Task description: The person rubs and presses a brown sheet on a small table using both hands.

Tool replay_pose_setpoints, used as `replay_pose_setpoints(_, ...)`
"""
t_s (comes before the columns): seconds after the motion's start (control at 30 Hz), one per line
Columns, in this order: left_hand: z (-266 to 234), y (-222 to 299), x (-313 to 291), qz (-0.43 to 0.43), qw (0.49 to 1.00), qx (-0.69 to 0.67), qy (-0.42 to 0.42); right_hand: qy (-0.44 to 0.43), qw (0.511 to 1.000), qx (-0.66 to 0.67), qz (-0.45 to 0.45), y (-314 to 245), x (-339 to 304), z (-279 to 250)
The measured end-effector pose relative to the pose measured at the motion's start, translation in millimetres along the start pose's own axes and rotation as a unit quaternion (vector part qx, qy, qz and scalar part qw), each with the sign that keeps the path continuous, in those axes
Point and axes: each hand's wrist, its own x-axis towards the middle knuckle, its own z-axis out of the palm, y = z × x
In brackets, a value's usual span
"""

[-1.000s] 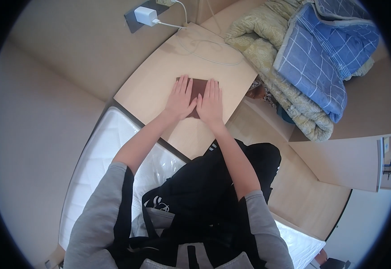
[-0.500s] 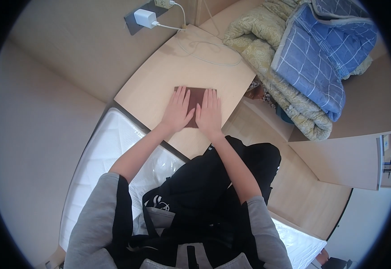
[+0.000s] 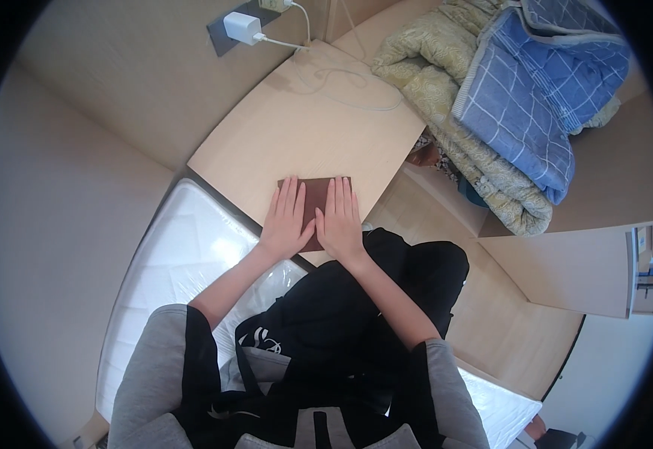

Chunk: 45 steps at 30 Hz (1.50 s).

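A flat brown rectangular sheet [image 3: 314, 196], its material hard to make out, lies near the front edge of the light wooden tabletop [image 3: 266, 120]. On its left side my left hand [image 3: 287, 221] rests flat, fingers stretched forward. My right hand [image 3: 340, 222] lies the same way over the right side, fingers extended. The thumbs almost meet over the middle, where a strip of brown shows between the palms. Both hands cover much of the sheet, and neither grips anything.
A white charger [image 3: 242, 28] sits in the wall socket, its white cable [image 3: 341, 99] looping across the tabletop's far end. Folded quilts, one blue checked [image 3: 525, 105] and one yellowish [image 3: 427, 52], are piled at the right. A plastic-covered white mattress [image 3: 162, 262] lies at the left.
Both hands and the brown sheet beneath them have slid toward me, from mid-tabletop to the near edge. The hands remain flat on it.
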Motion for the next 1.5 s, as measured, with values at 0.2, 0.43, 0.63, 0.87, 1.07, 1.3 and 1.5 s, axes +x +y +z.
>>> replay_pose_setpoints(0.2, 2, -33, 40, 0.027, 0.999, 0.046, 0.008, 0.037, 0.999, -0.019, 0.010, 3, 41, 14)
replay_pose_setpoints(0.43, 13, -59, 104, 0.052, 0.997, 0.002, 0.052, 0.068, 0.997, -0.031, 0.009, 34, 102, 34)
replay_pose_setpoints(0.63, 15, -56, 99, 0.063, 0.997, 0.027, 0.034, 0.065, 0.997, -0.028, 0.015, 31, 98, 32)
replay_pose_setpoints(0.87, 7, -34, 52, 0.059, 0.998, -0.011, 0.023, 0.070, 0.998, 0.004, 0.002, 15, 46, 22)
replay_pose_setpoints(1.07, 0, -10, 2, 0.047, 0.999, -0.004, 0.001, -0.007, 1.000, -0.016, 0.016, -6, -2, 4)
replay_pose_setpoints(1.3, -3, -12, 15, 0.076, 0.997, -0.007, 0.007, 0.009, 1.000, -0.013, 0.014, -4, 2, 3)
replay_pose_setpoints(1.5, 7, -39, 65, 0.098, 0.995, 0.002, 0.026, 0.055, 0.998, -0.032, 0.017, 18, 44, 18)
